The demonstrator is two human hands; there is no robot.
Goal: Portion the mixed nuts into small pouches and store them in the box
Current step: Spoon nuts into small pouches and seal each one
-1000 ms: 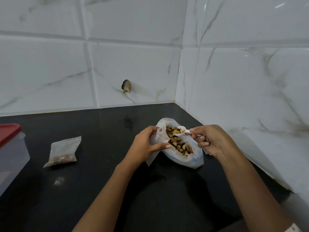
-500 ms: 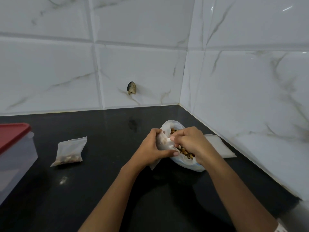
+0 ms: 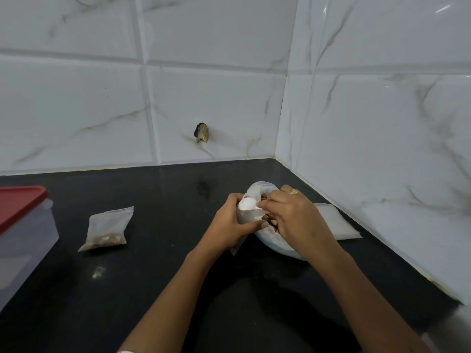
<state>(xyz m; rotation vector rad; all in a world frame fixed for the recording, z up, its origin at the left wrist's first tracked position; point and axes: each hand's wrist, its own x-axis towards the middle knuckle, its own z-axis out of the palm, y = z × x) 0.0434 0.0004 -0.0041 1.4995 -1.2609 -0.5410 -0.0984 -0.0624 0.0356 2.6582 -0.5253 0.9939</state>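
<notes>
Head view: filling step in hand. Left hand (image 3: 229, 221) grips a small pouch (image 3: 248, 208), fingers curled around it and holding its mouth up. Right hand (image 3: 293, 215) reaches over the big bag of mixed nuts (image 3: 270, 238), which sits on the counter directly under both hands. Right fingers (image 3: 267, 206) are bunched at the pouch mouth, seemingly pinching a white scoop (image 3: 248, 202); the grip itself is hidden, so I cannot tell for sure.

One filled pouch (image 3: 105, 229) lies flat well off to the left of the left fingers, and the box (image 3: 24, 240) with its red lid on (image 3: 20, 206) stands further left at the frame edge. A flat stack of empty pouches (image 3: 336, 221) sits just right of the right fingers.

Judgement: early in the task, second portion under way. The next move calls for tipping the nuts in without spilling, then sealing the pouch.

Surface: black glossy counter (image 3: 153, 289), a pale smudge on it left of the forearm. Room: a corner of white marbled tiles (image 3: 216, 98), with a chipped dark spot (image 3: 201, 133) on the back wall.
</notes>
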